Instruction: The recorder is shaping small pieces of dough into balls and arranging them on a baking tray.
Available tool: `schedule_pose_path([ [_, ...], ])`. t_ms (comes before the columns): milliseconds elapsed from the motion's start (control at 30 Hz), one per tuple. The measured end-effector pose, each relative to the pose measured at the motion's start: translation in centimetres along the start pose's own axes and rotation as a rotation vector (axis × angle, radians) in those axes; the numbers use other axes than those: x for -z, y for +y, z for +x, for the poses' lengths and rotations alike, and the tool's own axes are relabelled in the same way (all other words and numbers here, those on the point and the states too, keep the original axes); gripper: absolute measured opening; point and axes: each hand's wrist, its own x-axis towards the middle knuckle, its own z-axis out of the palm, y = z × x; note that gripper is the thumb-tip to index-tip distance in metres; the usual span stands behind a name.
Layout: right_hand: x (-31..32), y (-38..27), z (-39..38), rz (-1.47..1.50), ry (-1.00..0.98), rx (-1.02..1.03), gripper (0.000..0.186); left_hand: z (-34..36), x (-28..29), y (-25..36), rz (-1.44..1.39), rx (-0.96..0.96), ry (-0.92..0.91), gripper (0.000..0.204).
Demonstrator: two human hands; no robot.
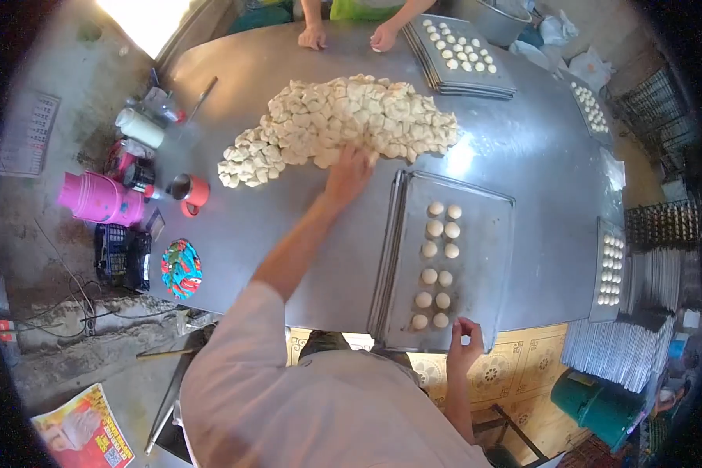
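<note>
A large heap of cut dough pieces [351,113] spreads over the metal table. My left hand [349,173] reaches to its near edge, fingers bent and closed on a piece of dough; the fingertips are partly hidden among the pieces. To the right, a stack of baking trays [483,226] lies at the table's near edge. Its top tray bears two columns of round dough balls [452,229]. Over the tray's near right corner is my right hand [465,343], thumb and fingers curled together. Whatever it may hold does not show.
Across the table are a co-worker's hands [313,37], beside another stack of trays with dough balls [462,51]. More filled trays [608,269] line the right edge. On the left stand a red mug [196,195], a colourful cloth bundle [181,269] and pink buckets [101,199].
</note>
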Motion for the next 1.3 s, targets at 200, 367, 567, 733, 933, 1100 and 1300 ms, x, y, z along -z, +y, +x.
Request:
schedule_pose_path([
  [200, -14.0, -9.8, 10.2, 0.174, -0.431, 0.178, 0.03, -21.9, 6.7, 2.3, -0.919, 0.988, 0.079, 0.03],
  [367, -34.8, -16.9, 27.9, 0.041, -0.308, 0.845, 0.04, -32.7, 12.8, 5.5, -0.855, 1.052, 0.07, 0.033],
  [567, -42.0, -23.1, 34.2, -0.143, -0.329, 0.786, 0.026, -33.3, 18.6, 3.8, -0.959, 0.992, 0.12, 0.022],
  [733, -33.4, -19.0, 19.3, -0.049, -0.271, 0.489, 0.025, -34.0, 21.6, -4.6, 0.023, 0.625, 0.288, 0.028],
  [933, -32.7, -8.2, 7.5, -0.402, -0.288, 0.929, 0.016, -30.0, 17.9, -18.8, 0.6, 0.123, -0.158, 0.024],
  [1100, -34.0, -6.5, 6.1, -0.369, -0.319, 0.684, 0.018, -32.8, 16.4, -20.4, -0.438, 0.534, 0.129, 0.023],
  [1300, -34.3, -10.4, 3.0, -0.23, -0.528, 0.997, 0.016, -31.7, 14.5, -15.4, 0.198, 0.237, -0.219, 0.018],
])
